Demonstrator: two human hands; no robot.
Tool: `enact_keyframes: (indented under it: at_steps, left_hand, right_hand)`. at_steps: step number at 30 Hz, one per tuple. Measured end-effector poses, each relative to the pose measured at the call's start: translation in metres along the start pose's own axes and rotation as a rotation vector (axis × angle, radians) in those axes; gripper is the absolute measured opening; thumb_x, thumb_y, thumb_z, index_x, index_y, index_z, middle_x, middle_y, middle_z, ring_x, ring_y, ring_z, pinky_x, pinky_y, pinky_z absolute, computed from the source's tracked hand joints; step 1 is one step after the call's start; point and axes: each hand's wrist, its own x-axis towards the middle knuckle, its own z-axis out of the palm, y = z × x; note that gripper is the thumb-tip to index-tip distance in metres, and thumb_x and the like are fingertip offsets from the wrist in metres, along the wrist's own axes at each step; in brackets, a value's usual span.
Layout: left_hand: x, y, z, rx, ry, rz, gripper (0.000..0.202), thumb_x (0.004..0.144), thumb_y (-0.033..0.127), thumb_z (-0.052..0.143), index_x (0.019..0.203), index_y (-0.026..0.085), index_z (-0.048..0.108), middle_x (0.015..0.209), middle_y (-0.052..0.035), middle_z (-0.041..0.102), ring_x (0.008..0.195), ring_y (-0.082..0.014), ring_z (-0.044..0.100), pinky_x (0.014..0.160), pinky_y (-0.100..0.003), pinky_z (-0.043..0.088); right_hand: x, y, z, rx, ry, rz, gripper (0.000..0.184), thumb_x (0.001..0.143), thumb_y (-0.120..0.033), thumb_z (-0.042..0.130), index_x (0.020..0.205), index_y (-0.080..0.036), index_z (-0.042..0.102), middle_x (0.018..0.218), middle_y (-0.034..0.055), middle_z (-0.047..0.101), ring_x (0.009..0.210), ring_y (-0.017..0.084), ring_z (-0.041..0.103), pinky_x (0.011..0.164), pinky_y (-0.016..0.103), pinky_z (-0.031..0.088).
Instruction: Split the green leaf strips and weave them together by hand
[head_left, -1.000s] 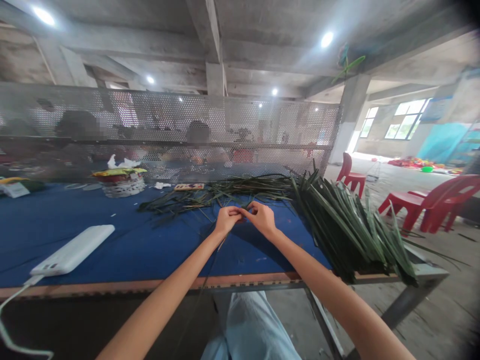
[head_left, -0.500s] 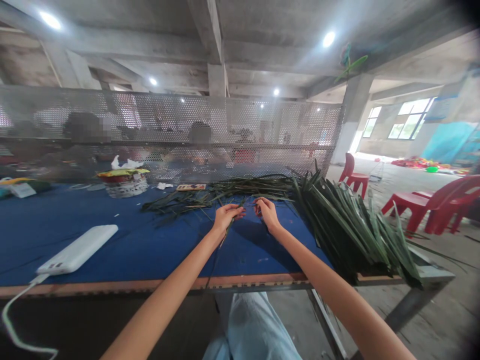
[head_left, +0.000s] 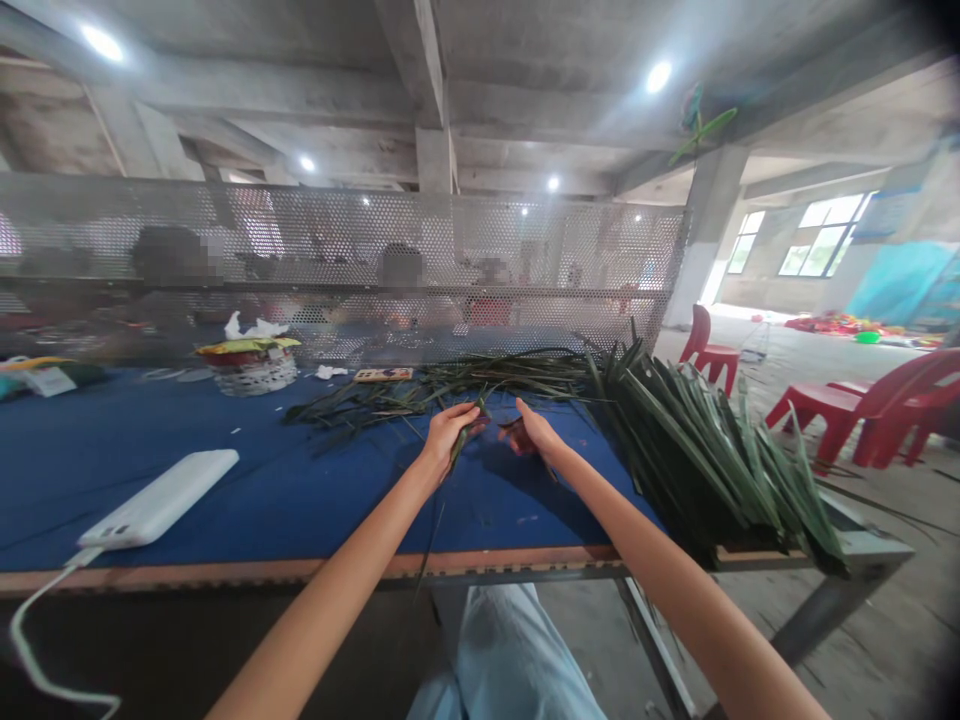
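Observation:
My left hand [head_left: 450, 432] is closed on a folded green leaf strip [head_left: 459, 447], whose end shows above the fingertips and whose tail hangs below the hand. Just to its right, my right hand [head_left: 534, 432] is curled, the thumb pointing up. Something dark and thin shows at its fingers, too blurred to name. Behind both hands lies a loose heap of narrow leaf strips [head_left: 510, 375]. A thick stack of long green leaves [head_left: 697, 450] fans out at the table's right end.
On the blue table top [head_left: 300, 500] lie a white power bank [head_left: 161, 498] with a cable and a small flat box [head_left: 383, 375]. A white basket [head_left: 255, 372] stands farther back. A perforated metal screen [head_left: 337, 230] rises behind, people beyond it. Red chairs [head_left: 862, 400] stand at right.
My right hand has turned, its thumb now raised and its fingers opened a little away from the left hand. The left hand keeps the leaf strip, almost in place.

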Motion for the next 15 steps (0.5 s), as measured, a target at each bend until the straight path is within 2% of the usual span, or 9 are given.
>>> enact_keyframes:
  at_steps: [3,4,5,6,7,9,11,13,15]
  left_hand:
    - [0.001,-0.001,-0.002,0.011,-0.009,0.025,0.018,0.06,0.012,0.079,0.075,0.011,0.07,0.07,-0.0052,0.072,0.065,-0.0156,0.068,0.078,-0.031,0.054]
    - [0.001,-0.002,-0.002,0.009,-0.017,0.029,0.018,0.06,0.012,0.079,0.076,0.01,0.07,0.07,-0.0056,0.072,0.065,-0.0155,0.068,0.077,-0.031,0.054]
    - [0.001,-0.002,-0.002,0.007,-0.022,0.03,0.019,0.059,0.012,0.08,0.076,0.01,0.07,0.07,-0.006,0.072,0.065,-0.0155,0.068,0.077,-0.031,0.054]
    - [0.001,-0.002,-0.002,0.006,-0.022,0.031,0.02,0.059,0.012,0.08,0.076,0.01,0.07,0.069,-0.0062,0.072,0.064,-0.0155,0.068,0.076,-0.031,0.054]
    - [0.0,-0.002,-0.002,0.005,-0.018,0.032,0.021,0.058,0.012,0.08,0.076,0.01,0.07,0.069,-0.0062,0.072,0.064,-0.0157,0.068,0.076,-0.032,0.054]
    - [-0.001,-0.002,-0.001,0.006,-0.011,0.034,0.022,0.057,0.012,0.081,0.076,0.01,0.07,0.068,-0.0061,0.072,0.063,-0.0162,0.068,0.076,-0.032,0.054]
    - [-0.002,-0.002,0.001,0.011,-0.015,0.032,0.021,0.057,0.011,0.081,0.075,0.01,0.07,0.068,-0.006,0.072,0.064,-0.0164,0.068,0.076,-0.032,0.054]
    - [-0.003,-0.001,0.002,0.024,-0.033,0.02,0.018,0.058,0.009,0.079,0.074,0.01,0.07,0.068,-0.006,0.072,0.062,-0.0161,0.068,0.074,-0.031,0.055]
    - [-0.004,0.0,0.003,0.047,-0.05,0.006,0.016,0.06,0.008,0.076,0.074,0.01,0.07,0.067,-0.0059,0.072,0.061,-0.0159,0.068,0.073,-0.03,0.055]
  right_hand:
    - [-0.011,-0.016,-0.002,0.09,-0.503,0.238,0.092,0.078,-0.081,0.007,0.058,-0.015,0.068,0.04,0.0073,0.052,0.036,0.013,0.043,0.038,0.025,0.026]
    - [-0.014,-0.021,-0.003,0.086,-0.586,0.237,0.091,0.079,-0.081,0.01,0.059,-0.014,0.068,0.039,0.0063,0.05,0.035,0.012,0.042,0.039,0.025,0.027]
    - [-0.016,-0.025,-0.004,0.083,-0.594,0.2,0.087,0.08,-0.081,0.015,0.059,-0.014,0.068,0.038,0.0047,0.049,0.035,0.012,0.041,0.041,0.025,0.029]
    - [-0.017,-0.028,-0.005,0.081,-0.518,0.139,0.083,0.081,-0.079,0.019,0.059,-0.015,0.066,0.037,0.0029,0.047,0.036,0.012,0.04,0.042,0.025,0.031]
    - [-0.018,-0.03,-0.006,0.071,-0.369,0.063,0.078,0.082,-0.077,0.023,0.059,-0.016,0.065,0.038,0.0015,0.046,0.038,0.012,0.041,0.045,0.025,0.033]
    - [-0.015,-0.028,-0.006,0.001,0.046,-0.11,0.064,0.084,-0.071,0.034,0.062,-0.018,0.062,0.047,0.0008,0.051,0.047,0.013,0.048,0.052,0.026,0.038]
    - [-0.011,-0.02,-0.004,-0.114,0.332,-0.271,0.047,0.083,-0.062,0.048,0.071,-0.019,0.062,0.065,0.0024,0.061,0.065,0.016,0.056,0.064,0.027,0.042]
    - [-0.006,-0.011,-0.001,-0.163,0.372,-0.377,0.033,0.081,-0.053,0.056,0.081,-0.02,0.061,0.079,0.0029,0.065,0.078,0.017,0.058,0.074,0.029,0.043]
    - [-0.002,-0.004,0.004,-0.105,0.282,-0.402,0.029,0.081,-0.048,0.056,0.087,-0.02,0.058,0.08,0.002,0.065,0.077,0.016,0.059,0.075,0.029,0.044]
